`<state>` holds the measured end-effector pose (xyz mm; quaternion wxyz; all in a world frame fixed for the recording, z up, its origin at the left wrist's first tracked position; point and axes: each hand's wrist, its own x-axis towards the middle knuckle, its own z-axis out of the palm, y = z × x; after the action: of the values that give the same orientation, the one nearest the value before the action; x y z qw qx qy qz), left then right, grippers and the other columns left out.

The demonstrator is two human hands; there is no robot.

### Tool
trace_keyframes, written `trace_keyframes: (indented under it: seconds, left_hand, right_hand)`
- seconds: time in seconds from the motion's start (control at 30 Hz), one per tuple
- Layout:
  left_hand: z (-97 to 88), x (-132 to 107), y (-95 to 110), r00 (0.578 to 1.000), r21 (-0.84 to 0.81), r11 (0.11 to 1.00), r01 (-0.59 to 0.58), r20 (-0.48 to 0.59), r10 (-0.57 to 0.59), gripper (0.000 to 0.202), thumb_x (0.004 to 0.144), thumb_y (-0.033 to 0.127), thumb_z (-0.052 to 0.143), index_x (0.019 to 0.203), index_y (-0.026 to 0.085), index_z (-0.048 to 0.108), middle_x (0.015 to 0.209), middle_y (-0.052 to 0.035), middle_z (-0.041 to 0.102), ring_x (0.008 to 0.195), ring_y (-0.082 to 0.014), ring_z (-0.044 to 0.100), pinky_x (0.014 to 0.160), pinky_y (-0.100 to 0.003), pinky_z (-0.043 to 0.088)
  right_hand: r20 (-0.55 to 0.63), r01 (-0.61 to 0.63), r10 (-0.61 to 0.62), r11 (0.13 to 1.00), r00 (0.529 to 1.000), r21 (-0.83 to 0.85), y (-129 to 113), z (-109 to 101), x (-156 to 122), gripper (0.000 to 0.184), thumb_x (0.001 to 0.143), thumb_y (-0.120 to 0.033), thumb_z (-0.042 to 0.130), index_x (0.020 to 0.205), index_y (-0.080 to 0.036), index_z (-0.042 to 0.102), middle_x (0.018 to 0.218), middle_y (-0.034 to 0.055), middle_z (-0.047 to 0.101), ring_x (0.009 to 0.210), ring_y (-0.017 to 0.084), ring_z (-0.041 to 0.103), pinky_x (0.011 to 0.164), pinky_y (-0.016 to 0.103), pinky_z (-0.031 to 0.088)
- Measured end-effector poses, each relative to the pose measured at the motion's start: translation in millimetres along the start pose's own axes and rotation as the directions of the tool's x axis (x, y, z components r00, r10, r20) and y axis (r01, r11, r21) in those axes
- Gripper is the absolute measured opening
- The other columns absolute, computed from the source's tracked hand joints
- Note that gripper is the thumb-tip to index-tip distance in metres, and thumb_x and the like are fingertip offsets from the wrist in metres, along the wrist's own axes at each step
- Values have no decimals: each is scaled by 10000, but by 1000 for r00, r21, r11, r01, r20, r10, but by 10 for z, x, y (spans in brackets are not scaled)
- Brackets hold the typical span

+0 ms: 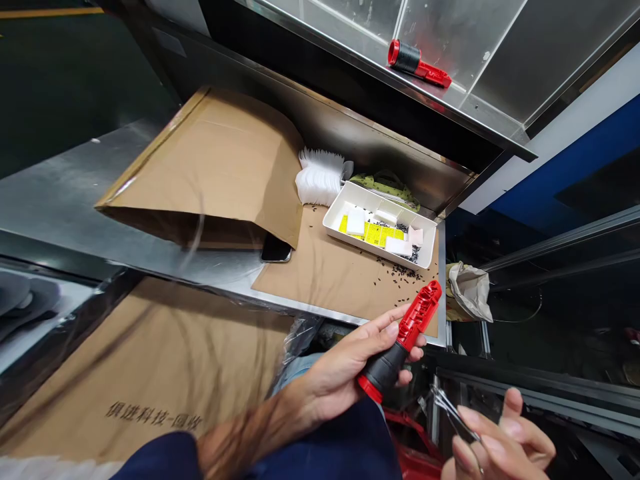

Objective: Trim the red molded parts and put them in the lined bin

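My left hand (357, 357) grips a red and black plastic housing (417, 313), its fingers wrapped behind it. The red end, hollow with moulded ribs, tilts up to the right, and the round black end with a red rim points down toward me. Lower right, my right hand (500, 437) pinches thin metal tweezers (453, 408), whose tips point up-left, apart from the housing. Blur keeps me from telling whether the tips hold anything. Beyond the housing, small black parts (400, 273) lie scattered on a cardboard sheet (330, 280).
A white tray (330, 223) holds white blocks, a yellow label and small black pieces. Left of it are stacked white foam sheets (320, 177), a large open carton (215, 160) and a phone (276, 249). A similar red and black housing (417, 63) lies on the metal shelf above.
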<state>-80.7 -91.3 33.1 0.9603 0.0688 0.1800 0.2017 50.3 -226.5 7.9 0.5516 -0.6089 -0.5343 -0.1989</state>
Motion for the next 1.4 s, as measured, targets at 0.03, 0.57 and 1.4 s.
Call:
trace_keyframes:
  seconds: [0.03, 0.57, 1.4]
  left_hand:
    - [1, -5, 3, 1000, -9, 1000, 1, 7, -1, 448, 847, 240, 767, 1279, 178, 669, 1032, -93, 709, 847, -152, 701, 646, -215, 603]
    - [11, -11, -9, 1000, 2, 1000, -24, -13, 24, 486, 860, 186, 745, 1331, 180, 625, 1096, -95, 709, 864, -151, 701, 667, -225, 577]
    - [29, -24, 1, 1000, 26, 1000, -1, 8, 1, 453, 881, 255, 730, 1322, 205, 642, 1052, -87, 714, 879, -150, 695, 683, -206, 561]
  right_hand:
    - [28, 22, -22, 1000, 999, 10, 15, -10, 17, 219, 777, -140, 776, 864, -239, 601, 734, -31, 682, 906, 170, 503, 1131, 537, 404]
    - [134, -141, 133, 989, 982, 49, -328, 241, 119, 133, 833, -192, 750, 885, -220, 631, 770, 9, 752, 876, 205, 510, 1110, 693, 323]
    - [224, 7, -16, 999, 974, 40, -49, 82, 33, 274, 759, -232, 791, 968, -238, 613, 825, 15, 772, 868, 219, 492, 1091, 672, 392]
